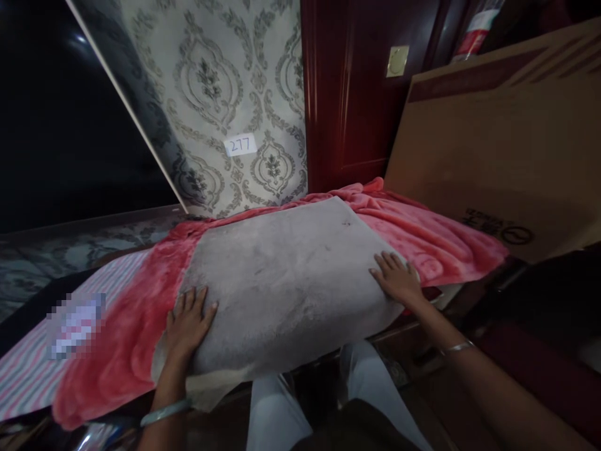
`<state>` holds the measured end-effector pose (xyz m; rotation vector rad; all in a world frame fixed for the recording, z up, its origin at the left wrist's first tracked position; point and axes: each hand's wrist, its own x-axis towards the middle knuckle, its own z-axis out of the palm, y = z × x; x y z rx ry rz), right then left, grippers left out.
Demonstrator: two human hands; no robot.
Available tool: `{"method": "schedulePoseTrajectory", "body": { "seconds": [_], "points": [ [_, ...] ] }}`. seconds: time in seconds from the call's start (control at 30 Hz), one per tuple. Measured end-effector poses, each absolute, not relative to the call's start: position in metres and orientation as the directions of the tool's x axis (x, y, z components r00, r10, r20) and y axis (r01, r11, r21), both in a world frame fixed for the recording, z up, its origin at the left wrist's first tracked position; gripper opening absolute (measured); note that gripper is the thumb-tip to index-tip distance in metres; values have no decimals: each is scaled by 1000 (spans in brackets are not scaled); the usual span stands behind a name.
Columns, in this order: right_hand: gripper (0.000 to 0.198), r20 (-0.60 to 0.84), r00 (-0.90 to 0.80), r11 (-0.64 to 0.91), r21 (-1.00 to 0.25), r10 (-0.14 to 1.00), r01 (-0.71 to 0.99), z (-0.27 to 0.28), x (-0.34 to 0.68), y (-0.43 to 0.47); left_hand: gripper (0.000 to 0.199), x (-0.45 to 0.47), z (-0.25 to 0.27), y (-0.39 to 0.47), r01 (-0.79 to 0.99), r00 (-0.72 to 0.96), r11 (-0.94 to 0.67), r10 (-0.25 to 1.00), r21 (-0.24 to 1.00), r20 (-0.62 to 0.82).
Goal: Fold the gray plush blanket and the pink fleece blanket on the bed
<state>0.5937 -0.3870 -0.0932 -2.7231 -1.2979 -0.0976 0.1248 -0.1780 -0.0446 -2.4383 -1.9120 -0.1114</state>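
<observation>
A grey cloth (286, 269) lies spread over a pink-red plush blanket (141, 313), its front edge hanging over the near side. On the cloth's left edge rests my left hand (186, 322), open, palm down, with its fingers apart. My right hand (397, 275) presses flat on the right edge, also open and with spread fingers. Neither hand grips anything. A few small dark marks show on the cloth, and its near left corner droops below the blanket. What supports the blanket is mostly hidden.
Striped fabric (28, 369) lies at the left, a pixelated patch over it. Behind stand a patterned wall with a paper label (241, 145) reading 277, and a dark red door (347, 94). A large cardboard box (498, 144) leans at the right; a big dark screen (70, 125) fills the upper left.
</observation>
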Motion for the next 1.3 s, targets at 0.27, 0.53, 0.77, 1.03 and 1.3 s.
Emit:
{"method": "schedulePoseTrajectory", "body": {
  "seconds": [0.27,0.53,0.77,1.03,1.3],
  "points": [
    [60,235,759,-720,-242,607,651,-117,623,-422,66,123,-49,-171,967,248,-254,962,36,113],
    [59,304,764,-687,-333,570,646,-120,618,-423,65,126,-45,-181,972,215,-228,962,62,166],
    [55,339,750,-674,-331,568,660,-120,618,-425,62,123,-50,-183,974,191,-213,954,76,230],
    [53,313,752,-693,-296,580,658,-113,630,-426,61,121,-53,-181,976,171,-201,946,84,277],
    [55,202,775,-740,-231,599,632,-77,629,-418,69,128,-44,-191,991,75,-107,942,79,326]
  ]
}}
